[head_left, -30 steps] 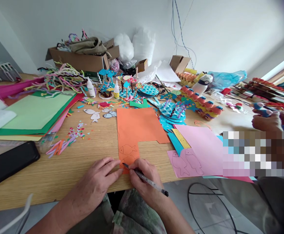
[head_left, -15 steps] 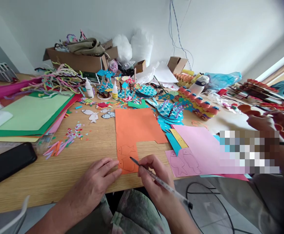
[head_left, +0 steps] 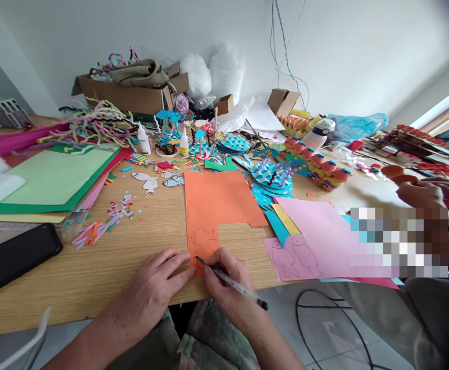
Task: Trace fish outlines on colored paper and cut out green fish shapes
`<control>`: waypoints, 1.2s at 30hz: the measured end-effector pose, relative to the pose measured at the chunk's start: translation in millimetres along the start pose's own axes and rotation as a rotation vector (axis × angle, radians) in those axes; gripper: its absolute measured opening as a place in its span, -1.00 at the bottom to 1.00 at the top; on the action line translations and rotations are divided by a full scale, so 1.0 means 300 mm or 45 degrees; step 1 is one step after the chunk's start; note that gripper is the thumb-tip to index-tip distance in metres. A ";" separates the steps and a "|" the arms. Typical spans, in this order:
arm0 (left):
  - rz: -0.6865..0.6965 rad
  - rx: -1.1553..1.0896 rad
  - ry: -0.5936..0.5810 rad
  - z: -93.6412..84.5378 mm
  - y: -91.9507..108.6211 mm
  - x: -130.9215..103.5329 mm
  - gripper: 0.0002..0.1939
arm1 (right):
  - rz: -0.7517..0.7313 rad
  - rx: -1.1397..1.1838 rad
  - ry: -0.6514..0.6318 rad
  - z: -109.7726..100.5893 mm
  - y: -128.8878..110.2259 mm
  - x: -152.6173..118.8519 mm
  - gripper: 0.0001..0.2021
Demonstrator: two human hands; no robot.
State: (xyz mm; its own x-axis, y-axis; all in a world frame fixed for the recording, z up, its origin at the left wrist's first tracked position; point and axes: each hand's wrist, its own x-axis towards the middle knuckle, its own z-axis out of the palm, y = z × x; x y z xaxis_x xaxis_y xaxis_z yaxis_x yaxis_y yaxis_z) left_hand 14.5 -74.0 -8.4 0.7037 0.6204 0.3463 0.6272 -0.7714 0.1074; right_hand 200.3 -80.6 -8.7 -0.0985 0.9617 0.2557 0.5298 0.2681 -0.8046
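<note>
On a wooden table (head_left: 158, 221), the left hand (head_left: 158, 282), fingers slightly parted, seemingly steadies orange paper (head_left: 219, 195) from seven o'clock for the pen (head_left: 243, 291) pinched in the right hand (head_left: 232, 285).

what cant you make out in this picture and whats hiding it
All in the head view:
Lower fish drawing on the orange paper: partly covered by the right hand and pen.
Print on the white bottle: too small to read.
Bottom of the large cardboard box: hidden by its walls and contents.
Black object: cut off by the left edge.
Whatever lies behind the pixelated patch: masked.
</note>
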 end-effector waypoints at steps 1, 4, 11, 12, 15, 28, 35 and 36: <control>0.001 -0.002 0.006 0.001 0.000 0.000 -0.56 | -0.004 -0.005 0.001 0.002 0.000 0.000 -0.92; 0.013 0.004 0.014 0.000 0.001 0.001 -0.56 | -0.015 -0.013 0.004 0.003 -0.002 0.001 -0.92; 0.010 0.017 0.018 -0.001 0.001 0.003 -0.56 | -0.055 -0.050 0.013 0.002 -0.002 0.003 -0.92; 0.013 0.020 0.025 -0.002 0.001 0.003 -0.56 | -0.058 -0.053 0.016 0.002 -0.002 0.003 -0.92; 0.029 0.032 0.047 -0.004 0.002 0.006 -0.57 | -0.062 -0.073 0.023 0.004 -0.004 0.005 -0.91; 0.012 0.038 0.039 -0.010 0.006 0.007 -0.55 | -0.038 -0.090 -0.008 -0.003 -0.010 0.003 -0.90; 0.008 0.025 0.027 -0.011 0.006 0.006 -0.55 | -0.058 -0.096 0.000 -0.001 -0.014 0.008 -0.89; 0.011 0.024 0.029 -0.011 0.006 0.006 -0.55 | -0.062 -0.091 -0.002 -0.001 -0.015 0.008 -0.88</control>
State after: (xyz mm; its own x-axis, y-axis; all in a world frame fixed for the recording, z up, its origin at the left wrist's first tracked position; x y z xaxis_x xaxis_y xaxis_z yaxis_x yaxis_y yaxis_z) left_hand 15.7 -74.6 -4.4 0.7014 0.6101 0.3686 0.6274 -0.7738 0.0868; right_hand 197.9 -79.4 -4.4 -0.1269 0.9478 0.2926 0.5829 0.3099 -0.7511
